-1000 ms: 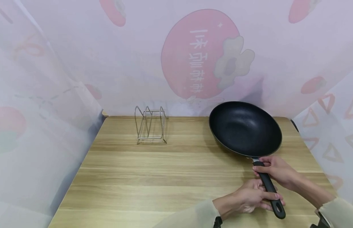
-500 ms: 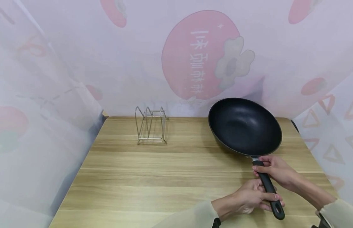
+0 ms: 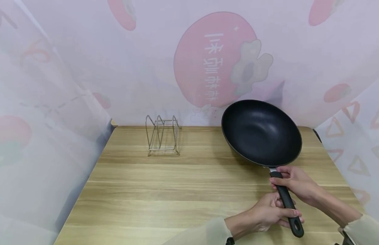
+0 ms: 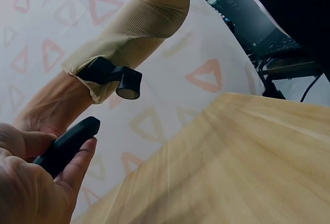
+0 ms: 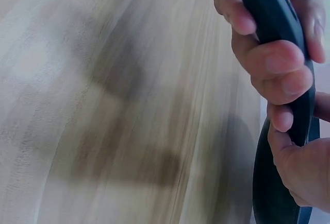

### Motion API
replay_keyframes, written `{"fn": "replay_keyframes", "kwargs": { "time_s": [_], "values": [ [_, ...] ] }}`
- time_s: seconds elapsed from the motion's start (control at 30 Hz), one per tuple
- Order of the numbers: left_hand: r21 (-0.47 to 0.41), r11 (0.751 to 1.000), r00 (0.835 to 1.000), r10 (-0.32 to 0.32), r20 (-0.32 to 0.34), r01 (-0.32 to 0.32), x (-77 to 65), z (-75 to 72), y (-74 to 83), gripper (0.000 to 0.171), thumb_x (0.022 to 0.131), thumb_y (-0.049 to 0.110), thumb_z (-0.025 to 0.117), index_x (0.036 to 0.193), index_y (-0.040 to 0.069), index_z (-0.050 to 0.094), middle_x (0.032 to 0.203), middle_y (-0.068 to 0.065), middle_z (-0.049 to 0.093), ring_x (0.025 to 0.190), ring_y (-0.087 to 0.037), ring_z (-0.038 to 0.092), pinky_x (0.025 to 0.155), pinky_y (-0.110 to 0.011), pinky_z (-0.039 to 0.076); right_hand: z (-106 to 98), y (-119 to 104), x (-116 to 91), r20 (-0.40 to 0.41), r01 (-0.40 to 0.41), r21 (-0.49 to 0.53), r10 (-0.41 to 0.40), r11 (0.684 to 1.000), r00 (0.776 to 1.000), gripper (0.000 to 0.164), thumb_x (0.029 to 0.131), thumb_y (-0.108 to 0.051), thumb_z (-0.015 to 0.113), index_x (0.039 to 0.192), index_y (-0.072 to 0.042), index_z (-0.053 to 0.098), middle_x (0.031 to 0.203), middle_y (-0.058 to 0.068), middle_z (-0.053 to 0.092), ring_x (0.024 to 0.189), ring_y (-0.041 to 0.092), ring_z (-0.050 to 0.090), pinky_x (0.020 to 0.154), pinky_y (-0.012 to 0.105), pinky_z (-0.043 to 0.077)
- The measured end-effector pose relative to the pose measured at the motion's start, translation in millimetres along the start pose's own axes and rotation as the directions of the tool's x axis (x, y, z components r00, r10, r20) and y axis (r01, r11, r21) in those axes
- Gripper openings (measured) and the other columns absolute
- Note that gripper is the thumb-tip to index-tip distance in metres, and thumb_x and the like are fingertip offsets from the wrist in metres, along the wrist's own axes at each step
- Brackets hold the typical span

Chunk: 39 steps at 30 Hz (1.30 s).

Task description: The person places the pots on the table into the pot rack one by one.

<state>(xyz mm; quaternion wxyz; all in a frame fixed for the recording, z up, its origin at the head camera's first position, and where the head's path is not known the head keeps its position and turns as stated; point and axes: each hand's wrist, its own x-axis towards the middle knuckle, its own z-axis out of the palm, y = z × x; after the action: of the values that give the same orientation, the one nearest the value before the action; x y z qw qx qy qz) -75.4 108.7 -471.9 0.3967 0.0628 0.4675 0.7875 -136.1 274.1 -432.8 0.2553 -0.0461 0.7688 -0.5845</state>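
A black wok [image 3: 260, 132] with a long black handle [image 3: 285, 197] is held at the right side of the wooden table, its inside facing up and toward me. My right hand [image 3: 296, 182] grips the handle close to the metal neck by the bowl. Nearer the handle's end, my left hand [image 3: 267, 212] holds it with the thumb on top and fingers underneath. In the left wrist view the handle's tip [image 4: 85, 131] pokes out between thumb and fingers. The right wrist view shows the handle [image 5: 278, 18] from below, with shadows on the wood beneath.
A small wire rack [image 3: 162, 136] stands at the back left of the wooden table [image 3: 165, 190]. Patterned cloth [image 3: 137, 75] rises right behind the table and along both sides. A screen [image 4: 252, 23] shows beyond the table in the left wrist view.
The wok's far rim has risen gradually and its bowl tilts more toward me, with a slight shift left. Both hands keep their grip on the handle; the rack stays put.
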Motion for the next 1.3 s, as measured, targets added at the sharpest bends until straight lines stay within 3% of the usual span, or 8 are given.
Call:
{"fn": "replay_keyframes", "kwargs": {
  "time_s": [0.1, 0.23, 0.57, 0.73, 0.97, 1.13, 1.3],
  "values": [
    [0.022, 0.999, 1.0, 0.024, -0.013, -0.023, -2.6, 0.1, 0.6, 0.023, 0.1, -0.012, 0.063, 0.111, 0.008, 0.061, 0.096, -0.01, 0.075, 0.117, -0.051, 0.067, 0.09, -0.053, 0.062, 2.3, -3.2, -0.5, -0.005, 0.009, -0.014, -0.009, 1.0, 1.0, 0.071, 0.103, -0.01, 0.07, 0.146, 0.026, 0.027, 0.109, 0.015, 0.073, 0.096, 0.02, 0.076, 0.084, 0.03, 0.063],
    [0.037, 0.998, 0.998, 0.048, -0.032, -0.047, -6.6, -0.3, 1.0, 0.024, 0.099, -0.013, 0.064, 0.114, 0.005, 0.059, 0.096, -0.011, 0.076, 0.115, -0.051, 0.068, 0.087, -0.052, 0.063, 6.2, -7.0, -0.1, -0.01, 0.036, -0.032, -0.037, 0.999, 0.999, 0.06, 0.102, -0.011, 0.07, 0.14, 0.023, 0.038, 0.104, 0.013, 0.074, 0.094, 0.019, 0.076, 0.082, 0.029, 0.062],
    [0.087, 0.993, 0.994, 0.082, -0.075, -0.075, -14.2, -5.5, 1.5, 0.031, 0.098, -0.012, 0.067, 0.119, 0.01, 0.059, 0.1, -0.015, 0.077, 0.109, -0.045, 0.073, 0.086, -0.047, 0.064, 20.8, -15.0, 3.8, -0.056, 0.037, -0.003, -0.037, 0.999, 0.998, 0.044, 0.101, -0.006, 0.07, 0.129, 0.019, 0.047, 0.099, 0.01, 0.072, 0.088, 0.015, 0.073, 0.08, 0.028, 0.062],
    [0.185, 0.978, 0.986, 0.116, -0.119, -0.093, -17.3, -9.4, 4.0, 0.03, 0.097, -0.007, 0.071, 0.118, 0.011, 0.059, 0.096, -0.011, 0.079, 0.099, -0.036, 0.078, 0.082, -0.039, 0.065, 26.6, -20.3, 6.9, -0.076, 0.032, 0.006, -0.032, 0.999, 0.997, 0.045, 0.101, -0.004, 0.069, 0.131, 0.019, 0.045, 0.101, 0.009, 0.072, 0.089, 0.014, 0.073, 0.082, 0.027, 0.062],
    [0.353, 0.926, 0.974, 0.185, -0.127, -0.129, -21.4, -15.0, 6.0, 0.027, 0.096, -0.002, 0.075, 0.115, 0.01, 0.061, 0.093, -0.009, 0.081, 0.088, -0.021, 0.08, 0.071, -0.022, 0.062, 34.8, -25.0, 10.0, -0.081, 0.046, 0.056, -0.041, 0.997, 0.996, 0.044, 0.102, 0.003, 0.064, 0.134, 0.022, 0.04, 0.108, 0.012, 0.07, 0.093, 0.009, 0.072, 0.085, 0.027, 0.062],
    [0.34, 0.929, 0.966, 0.205, -0.155, -0.143, -23.8, -18.3, 6.3, 0.029, 0.095, -0.004, 0.073, 0.117, 0.009, 0.06, 0.092, -0.005, 0.08, 0.084, -0.015, 0.079, 0.07, -0.023, 0.063, 42.8, -28.6, 14.2, -0.101, 0.073, 0.046, -0.069, 0.996, 0.993, 0.038, 0.102, 0.002, 0.065, 0.129, 0.02, 0.046, 0.107, 0.012, 0.068, 0.091, 0.01, 0.07, 0.083, 0.026, 0.062],
    [0.374, 0.913, 0.951, 0.247, -0.183, -0.165, -26.1, -20.2, 7.5, 0.027, 0.092, -0.005, 0.074, 0.111, 0.01, 0.061, 0.089, 0.0, 0.079, 0.078, -0.007, 0.076, 0.067, -0.019, 0.06, 50.8, -32.3, 18.7, -0.133, 0.089, -0.025, -0.092, 0.996, 0.987, 0.04, 0.101, -0.004, 0.069, 0.127, 0.018, 0.049, 0.105, 0.014, 0.068, 0.086, 0.01, 0.069, 0.079, 0.026, 0.061]
  ]
}}
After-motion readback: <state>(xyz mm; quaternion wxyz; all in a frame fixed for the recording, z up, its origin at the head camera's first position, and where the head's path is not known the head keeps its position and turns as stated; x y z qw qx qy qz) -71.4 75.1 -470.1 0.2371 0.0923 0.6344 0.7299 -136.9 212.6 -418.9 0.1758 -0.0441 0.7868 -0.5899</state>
